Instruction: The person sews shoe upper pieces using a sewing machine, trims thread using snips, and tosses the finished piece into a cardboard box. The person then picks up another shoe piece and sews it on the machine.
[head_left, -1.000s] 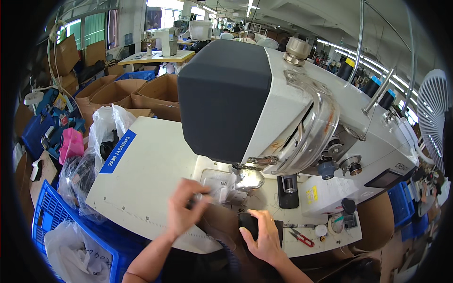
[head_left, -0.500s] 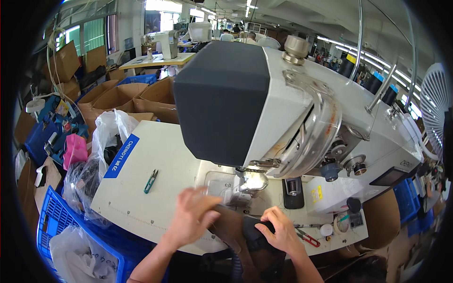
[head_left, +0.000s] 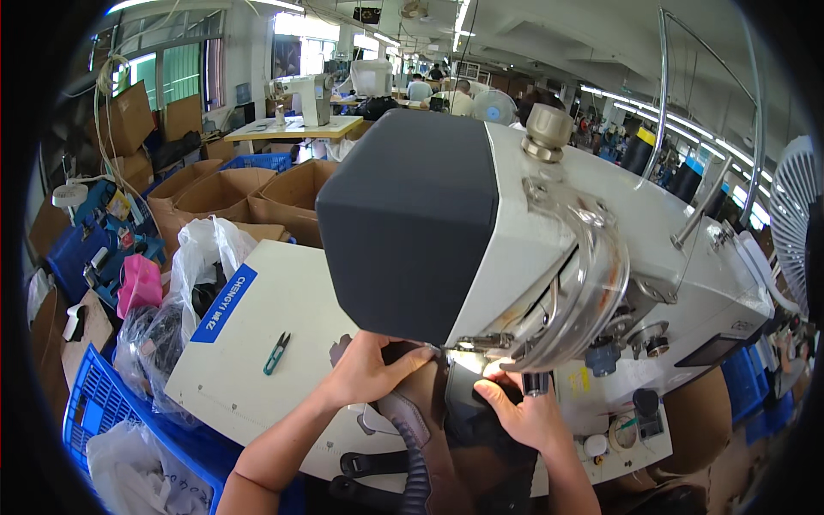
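A large white sewing machine [head_left: 601,257] with a dark grey head cover [head_left: 412,223] fills the middle of the view. Under its lit needle area lies a dark brown and black shoe-upper piece [head_left: 451,412]. My left hand [head_left: 369,369] presses flat on the piece's left side, fingers pointing toward the needle. My right hand [head_left: 524,416] holds the piece's right side just below the needle area. The needle itself is hidden by the head cover.
Small teal thread snips [head_left: 276,353] lie on the white table [head_left: 257,343] to the left. Clear plastic bags [head_left: 184,292], blue crates [head_left: 94,403] and cardboard boxes [head_left: 257,193] stand at the left. Other people work at far tables [head_left: 446,94]. A fan [head_left: 794,215] sits at the right.
Both hands and the dark piece moved up and in under the machine head. The view shifted closer to the needle area.
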Demonstrator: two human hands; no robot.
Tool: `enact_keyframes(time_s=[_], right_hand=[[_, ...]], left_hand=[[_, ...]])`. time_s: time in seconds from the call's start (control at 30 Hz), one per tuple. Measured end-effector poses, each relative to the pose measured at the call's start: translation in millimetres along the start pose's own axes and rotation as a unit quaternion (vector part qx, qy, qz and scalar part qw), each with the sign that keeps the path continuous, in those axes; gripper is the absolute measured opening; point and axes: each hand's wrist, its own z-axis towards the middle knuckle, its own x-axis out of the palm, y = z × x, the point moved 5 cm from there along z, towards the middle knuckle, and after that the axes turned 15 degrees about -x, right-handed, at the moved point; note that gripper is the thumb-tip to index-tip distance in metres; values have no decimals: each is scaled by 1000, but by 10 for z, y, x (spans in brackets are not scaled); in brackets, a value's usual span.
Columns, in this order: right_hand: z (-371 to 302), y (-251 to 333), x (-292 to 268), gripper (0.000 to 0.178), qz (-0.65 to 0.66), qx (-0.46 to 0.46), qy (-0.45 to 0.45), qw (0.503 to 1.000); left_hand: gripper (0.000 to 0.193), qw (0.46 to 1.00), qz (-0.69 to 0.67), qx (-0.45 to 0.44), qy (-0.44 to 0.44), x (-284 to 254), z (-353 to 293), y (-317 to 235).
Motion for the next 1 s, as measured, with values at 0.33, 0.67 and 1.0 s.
enact_keyframes(time_s=[0.33, 0.67, 1.0], right_hand=[[-158, -52, -83, 25, -60, -21, 11, 998], [-244, -19, -11, 37, -13, -65, 47, 997], [-226, -69, -10, 28, 29, -1, -5, 1000]], left_hand=[[13, 991, 38, 112, -57, 50, 83, 35], [14, 984, 124, 129, -22, 123, 226, 290], [14, 981, 110, 156, -18, 140, 237, 329]])
